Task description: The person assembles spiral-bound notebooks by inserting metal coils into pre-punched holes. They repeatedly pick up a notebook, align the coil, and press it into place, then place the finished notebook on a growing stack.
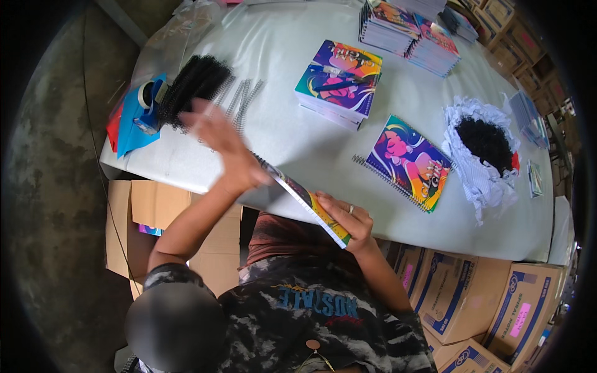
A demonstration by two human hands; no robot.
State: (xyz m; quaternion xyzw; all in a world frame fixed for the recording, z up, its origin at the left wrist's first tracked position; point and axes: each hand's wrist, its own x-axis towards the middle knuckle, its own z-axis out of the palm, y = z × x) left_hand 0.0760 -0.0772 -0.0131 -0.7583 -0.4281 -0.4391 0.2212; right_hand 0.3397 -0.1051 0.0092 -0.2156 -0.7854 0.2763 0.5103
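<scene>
My right hand (348, 217), with a ring on one finger, grips a colourful notebook (309, 205) tilted so its white page edges show. A dark spiral coil (261, 163) sticks out at the notebook's upper left end. Beside that end, my left hand (227, 149) is raised with its fingers spread, blurred by motion. Whether its thumb touches the coil I cannot tell. To the right lies another notebook (407, 158) with a black coil along its lower left edge, one end jutting out. Beyond the left hand lie a dense bundle of black coils (198, 84) and several loose coils (241, 102).
Farther back stands a stack of covers and pages (336, 105) with blue pen-like items on top. More notebook stacks (407, 31) are behind it. A blue tape dispenser (146, 115) sits left; a black tangled heap (485, 143) in pale cloth lies right. Cardboard boxes (463, 292) stand below the table (280, 93).
</scene>
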